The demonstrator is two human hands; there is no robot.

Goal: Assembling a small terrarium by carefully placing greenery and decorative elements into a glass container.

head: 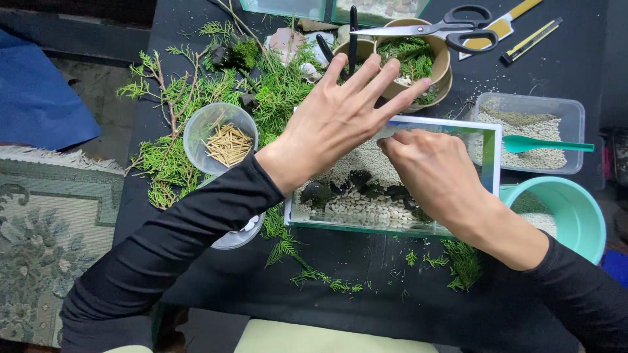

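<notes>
Glass tank [492, 157] of gravel, left hand [337, 121] splayed flat above, right hand [435, 173] fingers pinched inside, contents unclear

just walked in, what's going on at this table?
A person in black sleeves is working over a rectangular glass tank holding pale gravel and dark stones. The left hand hovers flat with fingers spread above the tank's far edge. The right hand reaches down into the tank, fingertips at the gravel; whether it grips anything is hidden. Around it: green cuttings, a clear cup of small sticks, scissors across a bowl, a teal bucket.
</notes>
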